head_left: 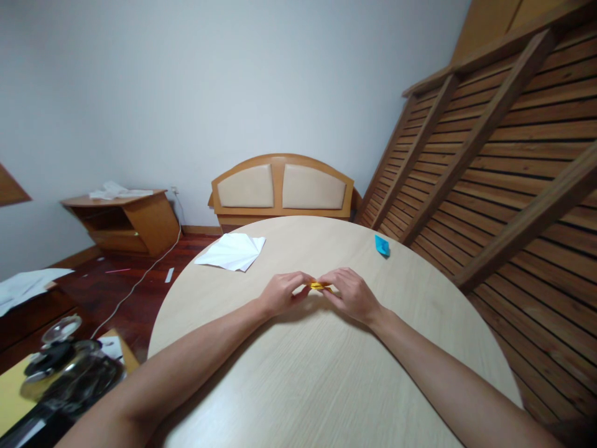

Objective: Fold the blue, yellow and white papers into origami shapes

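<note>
**Small yellow folded-paper piece (317, 286) pinched between your left hand (285, 294) and right hand (355, 295)**

In the head view, you have the yellow piece over the middle of the round, pale wood-grain table (289, 398), just past its centre from where you sit. Its long axis runs from side to side, nearly level across your view, one end towards your left hand and the other towards your right. It shows as a thin, flattish strip, so you cannot tell from here which end is its front.

The piece sits in the narrow gap between your two sets of fingertips. Your left fingers and thumb grasp its left end; your right fingers and thumb grasp the right end, covering part of it, with a sliver of yellow showing under the right fingers. Whether its underside touches the tabletop is too small to tell.

Beyond your left hand lies a white, creased paper sheet (233, 251); beyond your right, near the far right edge, a small blue folded-paper piece (382, 246) stands well apart from your fingers.
</note>
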`<state>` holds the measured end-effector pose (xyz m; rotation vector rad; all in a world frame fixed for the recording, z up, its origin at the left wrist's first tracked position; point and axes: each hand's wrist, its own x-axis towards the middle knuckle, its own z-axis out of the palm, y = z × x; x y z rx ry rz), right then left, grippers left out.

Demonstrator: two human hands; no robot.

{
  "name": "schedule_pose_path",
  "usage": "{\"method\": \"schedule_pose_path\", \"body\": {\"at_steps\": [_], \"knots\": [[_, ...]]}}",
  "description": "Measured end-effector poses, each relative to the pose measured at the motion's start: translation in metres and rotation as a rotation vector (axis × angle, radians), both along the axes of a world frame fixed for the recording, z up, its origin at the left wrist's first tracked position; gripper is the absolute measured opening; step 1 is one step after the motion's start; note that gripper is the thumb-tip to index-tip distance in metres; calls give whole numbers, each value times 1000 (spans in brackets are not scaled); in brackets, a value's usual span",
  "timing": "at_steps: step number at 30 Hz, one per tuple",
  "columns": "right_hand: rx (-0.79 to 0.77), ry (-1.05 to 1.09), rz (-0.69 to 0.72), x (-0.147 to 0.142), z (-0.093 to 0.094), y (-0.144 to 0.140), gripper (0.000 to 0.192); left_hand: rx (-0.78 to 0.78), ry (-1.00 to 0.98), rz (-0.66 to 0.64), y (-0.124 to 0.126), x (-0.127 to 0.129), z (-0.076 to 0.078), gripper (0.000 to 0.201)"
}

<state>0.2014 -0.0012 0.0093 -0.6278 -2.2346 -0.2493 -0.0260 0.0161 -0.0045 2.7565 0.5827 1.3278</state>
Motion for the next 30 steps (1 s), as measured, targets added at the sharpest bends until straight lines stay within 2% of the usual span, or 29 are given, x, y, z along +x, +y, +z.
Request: {"method": "schedule_pose_path", "body": {"at_steps": [4,10,16,20,23,28,30], "knots": [[-28,-12,-1,4,-1,3,8,-16,9,8,0,-1,-1,13],[-32,-56,-15,4,-2,2,4,-21,134,73,2,-3,-2,17],[-116,9,-66,2,-1,3,11,-47,69,18,3,-3,-2,18],[-161,26,-66,6,-1,6,13,-63,27,28,4,-2,-5,15],[-149,1,-68,9,-2,7,9,-77,55,80,4,-2,-6,17],[-109,-39,-39,6,-2,6,8,-126,239,262,4,-3,-6,20],[-107,-41,-22,4,-4,5,8,-128,303,293,4,-3,-6,17]]}}
